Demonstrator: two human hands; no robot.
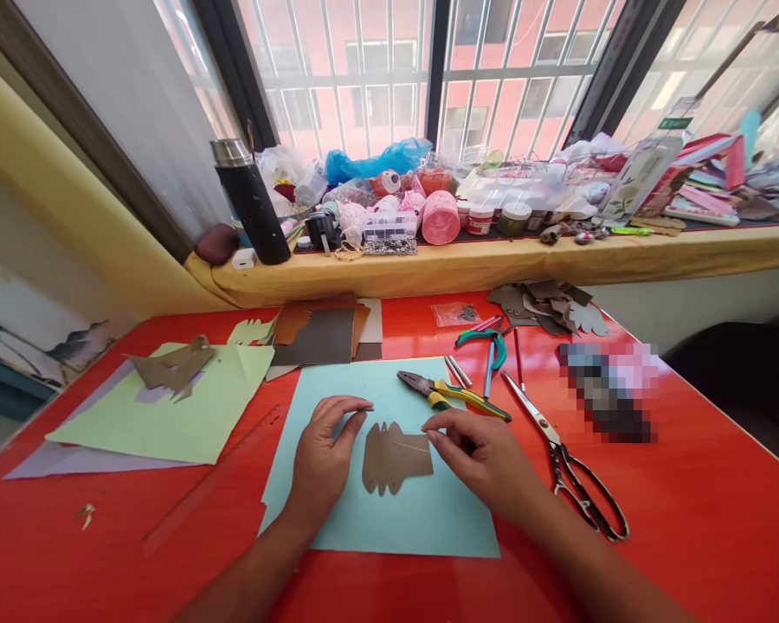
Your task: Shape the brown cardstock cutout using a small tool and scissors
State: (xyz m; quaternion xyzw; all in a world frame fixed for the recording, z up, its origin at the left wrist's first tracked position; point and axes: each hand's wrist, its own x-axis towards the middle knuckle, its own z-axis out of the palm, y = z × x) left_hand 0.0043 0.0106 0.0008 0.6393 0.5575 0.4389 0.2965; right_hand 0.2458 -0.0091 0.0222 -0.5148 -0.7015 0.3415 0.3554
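Observation:
A grey-brown cut piece [389, 463], leather-like with scalloped edges and small holes, lies flat on a light blue sheet [337, 381]. My left hand [328, 446] hovers at its left edge, thumb and forefinger pinched; whatever is between them is too small to make out. On the other side, my right hand [473, 446] also pinches, its fingertips over the piece's right part. A thin pale line [412, 446], like a thread or fine wire, runs across the piece towards those fingertips; whether they grip it is unclear. Combination pliers [458, 394] with yellow-green handles rest just beyond the right hand.
Scissors [545, 433] lie to the right, near teal-handled pliers [499, 346] and pens. Leather-like scraps [551, 305] are piled at the back. Green paper [201, 415] and a transparent ruler [214, 476] lie left. A black flask [253, 208] stands on the cluttered sill.

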